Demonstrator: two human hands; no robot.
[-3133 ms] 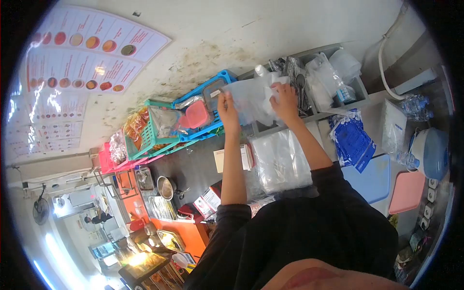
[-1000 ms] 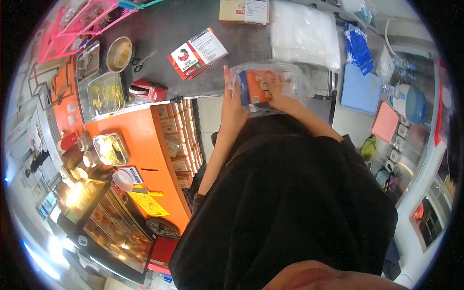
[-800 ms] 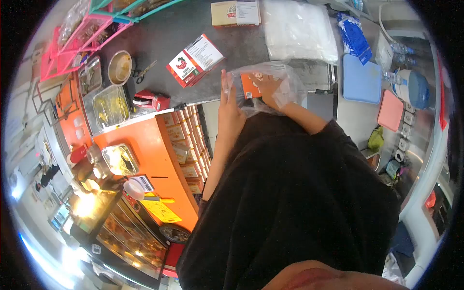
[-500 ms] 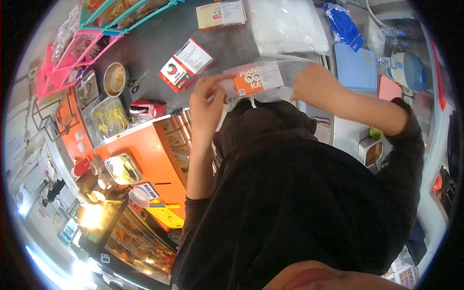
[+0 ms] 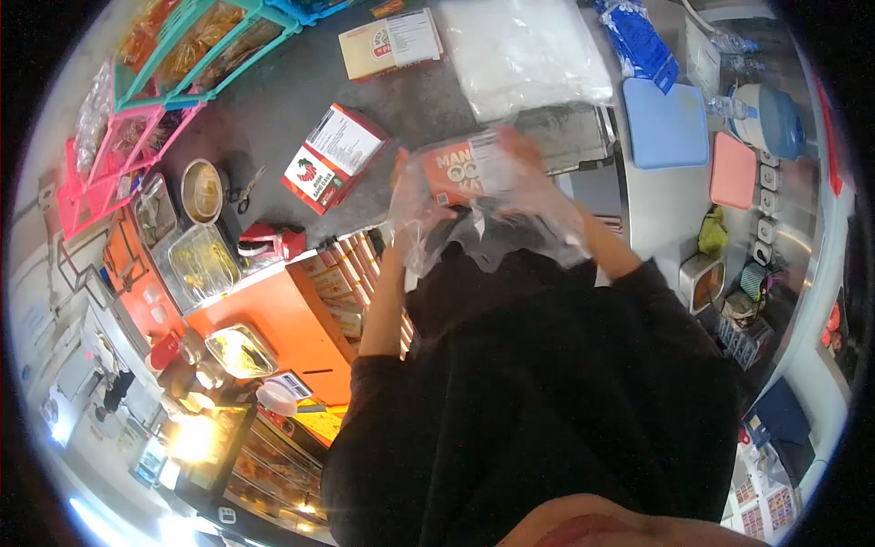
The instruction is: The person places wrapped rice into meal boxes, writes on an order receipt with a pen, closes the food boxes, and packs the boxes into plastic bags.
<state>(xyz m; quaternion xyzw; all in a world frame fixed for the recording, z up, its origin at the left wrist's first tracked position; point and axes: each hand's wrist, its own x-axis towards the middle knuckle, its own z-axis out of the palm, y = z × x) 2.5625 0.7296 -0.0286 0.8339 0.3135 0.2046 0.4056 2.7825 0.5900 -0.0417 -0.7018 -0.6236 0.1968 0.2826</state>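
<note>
An orange box [image 5: 458,173] with white lettering and a white label is held close in front of my body. A clear plastic bag [image 5: 492,246] surrounds it and hangs in loose folds over both my wrists. My left hand [image 5: 410,205] is at the box's left end, fingers closed on it, seen partly through the plastic. At the other end my right hand [image 5: 538,187] grips the box and plastic, blurred by motion. Whether my fingers are inside the bag or outside it, I cannot tell.
Red-and-white boxes [image 5: 334,157] lie on the dark counter, with a beige box [image 5: 390,44] and a stack of clear plastic bags [image 5: 524,55] beyond. Scissors [image 5: 244,190], a metal bowl [image 5: 202,191] and a red tape dispenser [image 5: 272,242] sit left. A blue board [image 5: 665,123] lies right.
My right hand has come in from the bag's stretched right end to the box. The bag, pulled flat before, now bunches around the box and wrists. My view has shifted slightly.
</note>
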